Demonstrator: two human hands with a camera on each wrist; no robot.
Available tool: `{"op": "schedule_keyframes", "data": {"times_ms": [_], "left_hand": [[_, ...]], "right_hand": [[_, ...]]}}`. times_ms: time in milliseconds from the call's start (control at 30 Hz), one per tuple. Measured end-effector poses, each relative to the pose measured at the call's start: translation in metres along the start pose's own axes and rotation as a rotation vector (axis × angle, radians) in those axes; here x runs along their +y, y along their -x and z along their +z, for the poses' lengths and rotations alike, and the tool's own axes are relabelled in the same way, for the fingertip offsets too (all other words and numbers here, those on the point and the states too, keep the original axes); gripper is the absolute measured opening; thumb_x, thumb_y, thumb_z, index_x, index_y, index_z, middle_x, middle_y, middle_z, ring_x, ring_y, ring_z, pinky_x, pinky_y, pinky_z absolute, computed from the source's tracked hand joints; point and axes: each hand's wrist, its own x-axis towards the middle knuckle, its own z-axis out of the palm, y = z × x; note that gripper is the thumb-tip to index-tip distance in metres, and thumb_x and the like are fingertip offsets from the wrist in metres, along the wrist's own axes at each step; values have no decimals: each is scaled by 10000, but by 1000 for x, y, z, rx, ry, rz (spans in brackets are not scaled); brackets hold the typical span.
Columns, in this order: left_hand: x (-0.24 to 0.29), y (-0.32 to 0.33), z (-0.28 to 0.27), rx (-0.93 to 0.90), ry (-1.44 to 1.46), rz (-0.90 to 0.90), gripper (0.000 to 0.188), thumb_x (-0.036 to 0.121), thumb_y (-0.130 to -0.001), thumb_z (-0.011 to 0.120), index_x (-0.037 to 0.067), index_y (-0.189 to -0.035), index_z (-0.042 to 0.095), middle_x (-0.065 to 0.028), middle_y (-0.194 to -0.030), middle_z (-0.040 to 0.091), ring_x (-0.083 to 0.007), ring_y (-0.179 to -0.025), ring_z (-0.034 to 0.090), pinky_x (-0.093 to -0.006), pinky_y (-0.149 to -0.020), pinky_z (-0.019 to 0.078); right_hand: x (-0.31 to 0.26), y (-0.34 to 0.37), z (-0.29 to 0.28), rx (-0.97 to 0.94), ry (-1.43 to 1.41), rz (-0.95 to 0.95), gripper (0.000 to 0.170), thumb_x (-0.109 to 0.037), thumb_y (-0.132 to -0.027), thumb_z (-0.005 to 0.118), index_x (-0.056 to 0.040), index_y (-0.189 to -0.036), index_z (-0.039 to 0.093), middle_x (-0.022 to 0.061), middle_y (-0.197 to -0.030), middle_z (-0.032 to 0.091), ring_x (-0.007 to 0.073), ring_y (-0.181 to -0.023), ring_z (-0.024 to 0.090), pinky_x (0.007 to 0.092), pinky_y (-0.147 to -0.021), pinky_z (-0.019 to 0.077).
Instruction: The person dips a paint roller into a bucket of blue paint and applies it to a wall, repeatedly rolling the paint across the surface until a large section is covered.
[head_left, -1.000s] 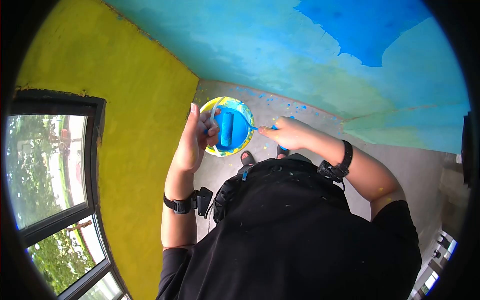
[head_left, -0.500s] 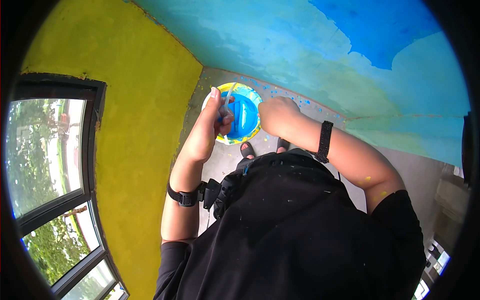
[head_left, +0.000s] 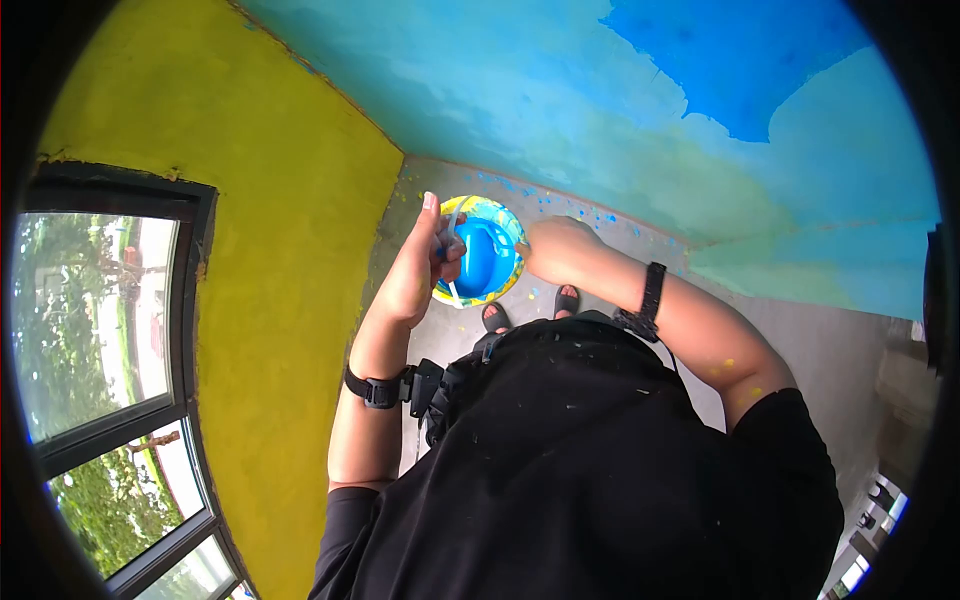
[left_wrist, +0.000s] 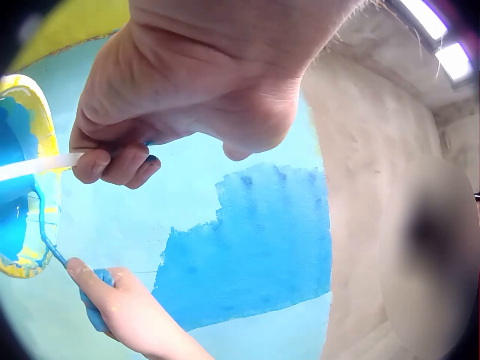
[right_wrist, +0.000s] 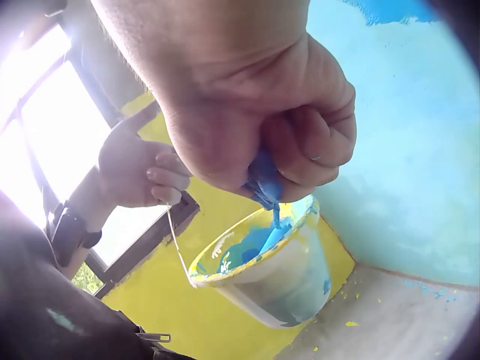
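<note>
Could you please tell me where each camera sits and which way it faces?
Head: on the head, facing down at the bucket; left hand, right hand, arms, black shirt and feet show.
Left wrist: on that wrist, facing past its hand towards the blue-painted wall; both hands show.
Right wrist: on that wrist, facing past its hand towards the bucket; both hands and dark clothing show.
Shared: both wrist views include the bucket.

To the left of the left fingers [head_left: 449,268] stands a yellow-green wall [head_left: 280,290] with a dark-framed window [head_left: 95,325], leafy branches [head_left: 110,510] showing through its glass. Below the fingers lies a grey, paint-speckled floor [head_left: 530,308], with two dark sandals [head_left: 495,320] on it.
</note>
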Motion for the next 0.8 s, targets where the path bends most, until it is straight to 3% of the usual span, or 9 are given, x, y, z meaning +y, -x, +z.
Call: {"op": "schedule_keyframes", "data": {"times_ms": [33,100,167,200,233,567,667,800], "left_hand": [[0,-1,-2,-18,-8,-2,934,765,-961,359,-86,-1333,453,20,-768,396,-88,-643,332,-225,-624,284],[1,-4,-2,-18,7,6,919,763,-961,366,-78,-1318,461,19,-767,397,-88,-640,334,-226,-620,288],[4,-8,0,-39,24,26,904,760,-960,373,-71,-1303,469,18,-766,397,-88,-636,335,-227,-615,291],[6,-11,1,-1,76,21,811,742,-963,408,-16,-1239,502,19,-757,414,-80,-622,342,-226,-592,287],[9,-16,2,29,129,16,720,723,-966,442,40,-1175,535,20,-749,432,-73,-609,349,-225,-568,282],[67,-39,34,-65,98,122,897,746,-949,444,-78,-1305,427,-1,-775,429,-91,-633,367,-224,-587,310],[88,-52,49,-89,74,79,976,767,-937,436,-100,-1379,359,-3,-772,413,-97,-628,356,-234,-587,311],[107,-63,67,-191,3,66,883,782,-920,451,-34,-1257,422,2,-762,410,-105,-620,361,-252,-586,323]], "right_hand": [[4,6,-2,34,-37,-10,423,-358,-975,577,21,-869,730,246,-844,704,417,-847,699,507,-766,554],[13,15,-1,85,-61,-17,466,-379,-976,571,30,-812,721,262,-794,688,433,-809,692,522,-743,550],[28,18,10,250,-89,-26,524,-400,-973,565,39,-718,693,280,-696,643,457,-723,671,541,-697,535],[28,22,2,177,-106,33,479,-375,-961,582,44,-764,706,284,-766,674,448,-791,686,539,-752,544],[33,25,2,235,-107,19,505,-399,-964,576,37,-745,703,274,-721,665,458,-737,676,548,-727,542],[63,39,-21,533,-217,19,546,-408,-985,553,4,-641,656,255,-637,636,455,-641,650,547,-660,521],[70,50,-38,559,-230,42,549,-412,-982,560,4,-636,651,272,-630,620,468,-639,638,559,-647,506],[77,70,-49,638,-279,99,566,-425,-979,566,8,-622,642,273,-625,617,472,-636,633,557,-640,504]]}}
